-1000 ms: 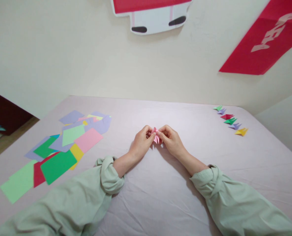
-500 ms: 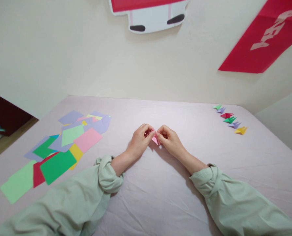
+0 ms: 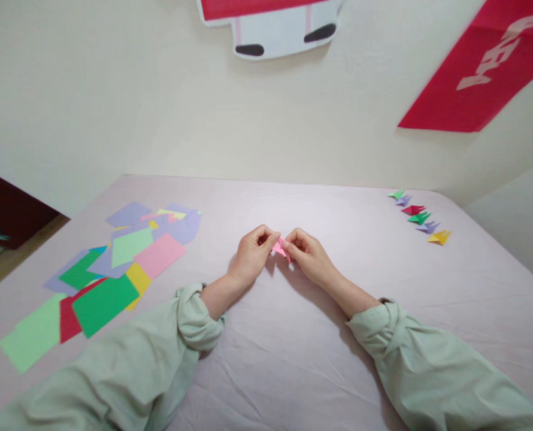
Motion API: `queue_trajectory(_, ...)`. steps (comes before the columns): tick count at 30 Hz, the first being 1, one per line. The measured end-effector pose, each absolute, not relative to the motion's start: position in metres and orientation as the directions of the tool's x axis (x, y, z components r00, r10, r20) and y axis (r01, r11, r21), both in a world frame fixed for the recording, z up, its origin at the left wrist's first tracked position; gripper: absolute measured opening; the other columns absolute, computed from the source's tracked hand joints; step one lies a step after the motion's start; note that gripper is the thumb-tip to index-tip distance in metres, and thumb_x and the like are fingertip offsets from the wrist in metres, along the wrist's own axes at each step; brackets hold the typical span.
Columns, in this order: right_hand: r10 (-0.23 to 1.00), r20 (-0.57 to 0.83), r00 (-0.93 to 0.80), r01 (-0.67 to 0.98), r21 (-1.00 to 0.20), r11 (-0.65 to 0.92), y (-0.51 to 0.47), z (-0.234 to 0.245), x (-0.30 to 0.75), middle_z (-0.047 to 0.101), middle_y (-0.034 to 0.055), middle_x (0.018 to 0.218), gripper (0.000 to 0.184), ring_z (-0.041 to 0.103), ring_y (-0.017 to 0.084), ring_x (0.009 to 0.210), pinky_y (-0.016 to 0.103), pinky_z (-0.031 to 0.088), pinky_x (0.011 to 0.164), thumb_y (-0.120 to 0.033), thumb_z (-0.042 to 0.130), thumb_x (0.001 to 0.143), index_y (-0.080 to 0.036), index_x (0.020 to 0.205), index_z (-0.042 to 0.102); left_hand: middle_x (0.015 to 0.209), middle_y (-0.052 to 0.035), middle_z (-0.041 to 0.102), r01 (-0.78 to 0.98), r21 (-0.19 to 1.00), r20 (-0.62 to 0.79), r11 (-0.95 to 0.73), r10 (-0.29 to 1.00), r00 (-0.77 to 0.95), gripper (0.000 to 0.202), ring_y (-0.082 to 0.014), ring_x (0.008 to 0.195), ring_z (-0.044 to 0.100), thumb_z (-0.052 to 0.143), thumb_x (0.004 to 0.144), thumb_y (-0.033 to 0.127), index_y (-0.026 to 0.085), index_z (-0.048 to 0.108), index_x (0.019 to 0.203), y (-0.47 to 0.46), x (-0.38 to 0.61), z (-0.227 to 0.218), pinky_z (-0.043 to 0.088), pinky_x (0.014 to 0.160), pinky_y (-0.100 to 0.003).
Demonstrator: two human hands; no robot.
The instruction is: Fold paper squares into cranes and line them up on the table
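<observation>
A small folded piece of pink paper [image 3: 280, 246] is held between my two hands above the middle of the table. My left hand [image 3: 254, 251] pinches its left side between thumb and fingers. From the other side, my right hand [image 3: 310, 253] grips it with thumb and forefinger closed. Pointed folds of the paper stick out below the fingertips; the rest is partly covered by my fingers. To the right, several small folded paper figures stand in a slanting row, among them a yellow paper figure [image 3: 439, 237] and a red paper figure [image 3: 414, 210].
Loose coloured sheets overlap on the left, including a dark green sheet [image 3: 106, 304], a pink sheet [image 3: 159, 256] and a light green sheet [image 3: 32, 333]. A pale cloth [image 3: 266, 359] covers the table, which meets a white wall [image 3: 150, 108]. A red banner [image 3: 477, 78] hangs at right.
My left fingertips have shifted slightly along the pink paper, and more of it shows between my hands. The sheets and folded figures have stayed put.
</observation>
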State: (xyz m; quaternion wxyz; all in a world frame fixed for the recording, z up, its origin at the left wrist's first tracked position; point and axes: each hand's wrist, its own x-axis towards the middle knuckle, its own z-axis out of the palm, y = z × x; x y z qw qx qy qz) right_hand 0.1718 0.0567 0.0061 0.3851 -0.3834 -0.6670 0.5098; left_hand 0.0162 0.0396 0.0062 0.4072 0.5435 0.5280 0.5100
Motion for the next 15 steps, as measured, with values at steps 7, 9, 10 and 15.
queue_trajectory(7,0.909,0.134,-0.394,0.129,-0.971,0.199,0.0572,0.0048,0.1734,0.053,-0.0047,0.058,0.025,0.047,0.011,0.054,0.025,0.038,0.055,-0.04,0.057,0.087,-0.021,0.073,0.049,0.078,0.0004,0.064,0.196,0.968,0.157,-0.16,0.987,0.029,0.016,-0.0125,0.072,0.056,0.06,0.085,0.032,0.017,0.064,0.082,0.04,0.0151,0.0053,0.044,0.068,-0.023)
queue_trajectory(9,0.909,0.137,-0.394,0.112,-0.974,0.195,0.0571,0.005,0.1736,0.054,-0.0044,0.059,0.021,0.049,0.012,0.055,0.025,0.039,0.056,-0.037,0.058,0.086,-0.021,0.075,0.051,0.076,0.0003,0.064,0.194,0.967,0.163,-0.163,0.987,0.016,0.017,-0.0126,0.071,0.056,0.059,0.086,0.032,0.017,0.063,0.079,0.0404,0.0143,0.005,0.044,0.067,-0.023)
queue_trajectory(10,0.911,0.135,-0.389,0.101,-0.977,0.187,0.0571,0.0051,0.1736,0.055,-0.004,0.062,0.018,0.051,0.012,0.057,0.026,0.041,0.058,-0.036,0.057,0.086,-0.021,0.078,0.052,0.076,0.0002,0.064,0.186,0.969,0.167,-0.163,0.986,-0.004,0.017,-0.0126,0.071,0.057,0.059,0.086,0.032,0.017,0.063,0.079,0.0408,0.0139,0.0046,0.045,0.067,-0.024)
queue_trajectory(15,0.94,0.092,-0.328,0.032,-0.994,0.108,0.0581,0.0038,0.1738,0.059,-0.0024,0.074,0.021,0.057,0.014,0.066,0.028,0.046,0.063,-0.037,0.052,0.087,-0.02,0.099,0.056,0.08,-0.0004,0.065,0.149,0.975,0.182,-0.167,0.979,-0.094,0.015,-0.0128,0.073,0.06,0.06,0.086,0.031,0.017,0.065,0.084,0.0433,0.0122,0.0013,0.047,0.068,-0.024)
